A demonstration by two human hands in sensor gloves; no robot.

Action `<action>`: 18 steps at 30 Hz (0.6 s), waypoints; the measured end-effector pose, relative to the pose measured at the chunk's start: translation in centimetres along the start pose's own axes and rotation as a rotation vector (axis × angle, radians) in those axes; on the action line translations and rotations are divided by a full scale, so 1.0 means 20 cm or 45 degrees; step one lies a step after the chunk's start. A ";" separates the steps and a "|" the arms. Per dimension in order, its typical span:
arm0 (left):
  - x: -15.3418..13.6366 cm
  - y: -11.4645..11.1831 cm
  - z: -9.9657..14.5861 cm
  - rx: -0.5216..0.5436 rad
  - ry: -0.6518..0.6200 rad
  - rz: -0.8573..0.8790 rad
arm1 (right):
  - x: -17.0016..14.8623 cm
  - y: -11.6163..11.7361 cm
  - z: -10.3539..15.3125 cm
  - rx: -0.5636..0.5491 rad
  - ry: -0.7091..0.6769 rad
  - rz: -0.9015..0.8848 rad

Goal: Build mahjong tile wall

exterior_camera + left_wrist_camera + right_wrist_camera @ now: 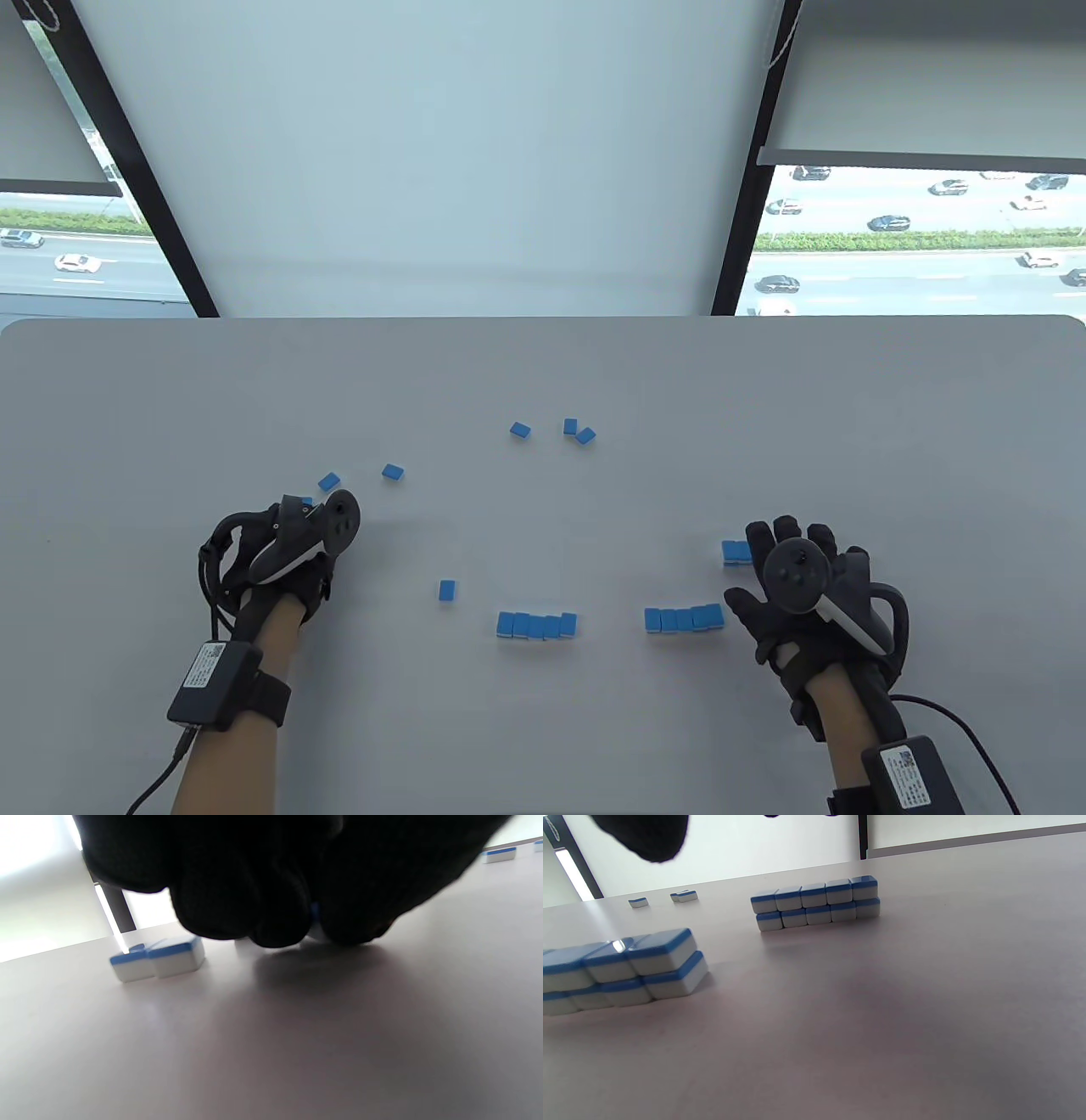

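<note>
Cars (888,223) beyond window blinds (925,76)

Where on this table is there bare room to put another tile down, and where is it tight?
Bare: the gap between the left wall piece and the right wall piece, and the wide far half of the table behind the loose tiles. Tight: around the left hand with tiles beside it, and between the right hand and the short stack.

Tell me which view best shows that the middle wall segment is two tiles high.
The right wrist view: its low angle shows the middle wall segment as two stacked rows of five. The table view shows it from above as a single blue row, its height hidden. The left wrist view does not show it.
</note>
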State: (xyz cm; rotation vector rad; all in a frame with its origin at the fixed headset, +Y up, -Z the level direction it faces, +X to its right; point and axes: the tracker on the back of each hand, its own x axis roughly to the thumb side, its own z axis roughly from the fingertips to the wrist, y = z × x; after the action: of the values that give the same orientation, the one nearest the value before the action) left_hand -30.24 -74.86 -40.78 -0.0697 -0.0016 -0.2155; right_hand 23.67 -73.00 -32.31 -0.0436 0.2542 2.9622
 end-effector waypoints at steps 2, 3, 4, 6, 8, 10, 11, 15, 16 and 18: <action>-0.01 0.02 0.02 0.011 0.008 0.046 | 0.00 0.00 0.00 0.001 -0.001 0.000; -0.01 0.04 0.03 0.014 0.006 0.073 | 0.00 0.00 0.00 0.001 -0.001 0.000; -0.01 0.05 0.04 0.018 0.002 0.090 | 0.00 0.00 0.00 0.001 -0.001 0.000; 0.01 0.09 0.07 0.027 -0.034 0.153 | 0.00 0.00 0.00 0.000 0.000 -0.004; 0.05 0.12 0.09 0.019 -0.086 0.203 | 0.00 0.00 0.00 0.000 0.002 -0.005; 0.10 0.13 0.12 -0.009 -0.134 0.284 | 0.00 0.00 0.00 0.000 0.002 -0.003; 0.12 0.14 0.13 -0.027 -0.155 0.297 | 0.00 0.00 0.00 0.000 0.002 -0.003; 0.25 0.14 0.17 -0.088 -0.265 0.291 | 0.00 0.00 0.00 0.001 0.000 -0.004; 0.28 0.14 0.18 -0.107 -0.293 0.284 | 0.00 0.00 0.00 0.001 0.001 -0.003; 0.33 0.12 0.19 -0.146 -0.339 0.289 | 0.00 0.01 0.00 0.004 0.001 -0.002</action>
State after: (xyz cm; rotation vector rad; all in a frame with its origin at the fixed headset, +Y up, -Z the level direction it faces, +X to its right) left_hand -23.32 -73.57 -37.20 -0.2113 -0.2458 0.0217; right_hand 23.60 -73.10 -32.33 -0.0443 0.2586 2.9606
